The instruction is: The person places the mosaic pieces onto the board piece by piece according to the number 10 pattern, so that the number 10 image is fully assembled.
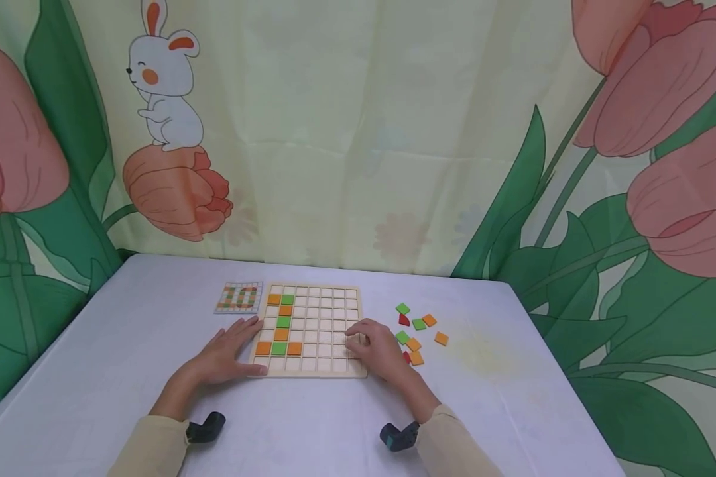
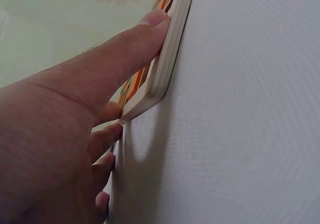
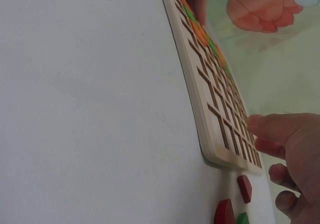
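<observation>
A square wooden grid board (image 1: 325, 372) lies on the table, with orange and green square tiles set in its left columns in the shape of a numeral 1. My left hand (image 1: 223, 354) rests at the board's left side, fingers spread along that edge and its thumb (image 2: 150, 33) on the near frame. Over the board's right edge is my right hand (image 1: 378, 348), fingers loosely bent, with a small gap between thumb and index finger. Nothing shows between those fingertips in the right wrist view.
Loose orange tiles (image 1: 441, 338), green tiles (image 1: 402, 309) and red curved pieces (image 1: 404, 319) lie scattered right of the board. A patterned card (image 1: 238, 297) lies at its far left. The white-covered table (image 1: 310, 424) ends at a printed curtain (image 1: 364, 199) behind.
</observation>
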A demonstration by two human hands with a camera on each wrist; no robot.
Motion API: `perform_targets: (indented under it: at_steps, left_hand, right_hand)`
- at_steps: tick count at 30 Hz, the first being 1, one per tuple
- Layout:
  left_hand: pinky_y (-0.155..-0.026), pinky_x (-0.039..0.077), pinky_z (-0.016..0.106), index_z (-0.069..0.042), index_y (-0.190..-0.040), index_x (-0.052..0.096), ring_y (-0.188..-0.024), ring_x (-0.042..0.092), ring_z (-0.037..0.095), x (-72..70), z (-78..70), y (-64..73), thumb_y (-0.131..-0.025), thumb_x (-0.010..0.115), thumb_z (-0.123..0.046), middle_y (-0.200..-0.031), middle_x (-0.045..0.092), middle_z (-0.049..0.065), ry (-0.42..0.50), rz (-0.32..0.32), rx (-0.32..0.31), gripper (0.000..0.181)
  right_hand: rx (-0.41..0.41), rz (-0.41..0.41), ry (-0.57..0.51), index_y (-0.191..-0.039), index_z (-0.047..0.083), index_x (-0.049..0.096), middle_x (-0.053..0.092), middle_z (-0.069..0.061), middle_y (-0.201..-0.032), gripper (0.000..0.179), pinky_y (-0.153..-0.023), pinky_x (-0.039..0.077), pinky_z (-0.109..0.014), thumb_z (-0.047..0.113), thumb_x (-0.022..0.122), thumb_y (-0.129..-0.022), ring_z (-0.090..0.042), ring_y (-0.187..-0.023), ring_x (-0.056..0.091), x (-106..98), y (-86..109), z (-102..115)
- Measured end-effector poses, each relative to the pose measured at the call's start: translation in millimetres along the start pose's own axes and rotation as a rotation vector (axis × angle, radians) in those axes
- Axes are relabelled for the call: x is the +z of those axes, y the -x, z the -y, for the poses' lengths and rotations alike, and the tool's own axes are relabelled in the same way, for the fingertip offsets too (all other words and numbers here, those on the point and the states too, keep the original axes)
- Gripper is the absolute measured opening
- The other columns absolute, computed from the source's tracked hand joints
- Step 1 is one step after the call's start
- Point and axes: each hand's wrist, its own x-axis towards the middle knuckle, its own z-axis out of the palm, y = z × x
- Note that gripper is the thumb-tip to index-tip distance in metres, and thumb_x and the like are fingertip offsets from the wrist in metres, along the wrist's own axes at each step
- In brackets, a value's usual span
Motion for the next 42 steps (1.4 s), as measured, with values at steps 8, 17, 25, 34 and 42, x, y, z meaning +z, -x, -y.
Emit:
perform_targets:
  at_steps: [8,17,25,34,42]
  left_hand:
    - [-0.119,0.005,0.064,-0.010,-0.151,0.032,-0.148,0.012,0.041,0.9,1.6,0.0,-0.072,0.076,-0.056,-0.159,0.025,0.017,0.000,-0.008,0.013,0.101]
    - [-0.119,0.005,0.064,-0.011,-0.151,0.031,-0.148,0.011,0.041,2.1,2.8,-1.3,-0.072,0.076,-0.057,-0.159,0.025,0.017,-0.006,-0.013,0.014,0.102]
    - [-0.119,0.005,0.064,-0.011,-0.151,0.032,-0.148,0.011,0.041,2.7,2.1,-0.6,-0.072,0.076,-0.055,-0.159,0.025,0.017,0.001,-0.012,0.009,0.101]
    - [-0.119,0.005,0.064,-0.011,-0.151,0.032,-0.148,0.011,0.041,2.0,1.3,-0.5,-0.072,0.077,-0.055,-0.159,0.025,0.017,0.004,-0.013,0.008,0.101]
    - [-0.118,0.005,0.064,-0.011,-0.151,0.032,-0.148,0.011,0.041,1.9,2.4,-0.7,-0.072,0.077,-0.056,-0.159,0.025,0.017,0.008,-0.011,0.013,0.102]
  right_hand:
    - [0.050,-0.021,0.045,-0.106,0.019,0.073,0.066,0.004,-0.106,0.020,-0.067,0.053,-0.022,0.021,0.074,-0.086,-0.014,-0.084,0.056,-13.6,4.0,-17.2]
    - [0.096,0.040,0.102,-0.114,0.023,0.070,0.063,0.001,-0.125,0.031,-0.073,0.056,-0.023,0.011,0.069,-0.086,-0.015,-0.097,0.056,-19.6,6.1,-33.7]
    - [0.092,0.011,0.172,-0.113,0.022,0.073,0.067,0.002,-0.119,0.028,-0.087,0.058,-0.033,0.014,0.072,-0.086,-0.019,-0.113,0.060,-19.9,4.5,-40.3]
    - [0.015,0.022,0.225,-0.110,0.023,0.074,0.069,0.004,-0.112,0.027,-0.087,0.058,-0.032,0.014,0.073,-0.085,-0.016,-0.108,0.062,-21.2,2.4,-41.5]
    - [0.041,-0.020,0.232,-0.108,0.022,0.073,0.069,0.004,-0.111,0.026,-0.088,0.058,-0.037,0.020,0.076,-0.083,-0.018,-0.108,0.063,-20.8,4.4,-43.9]
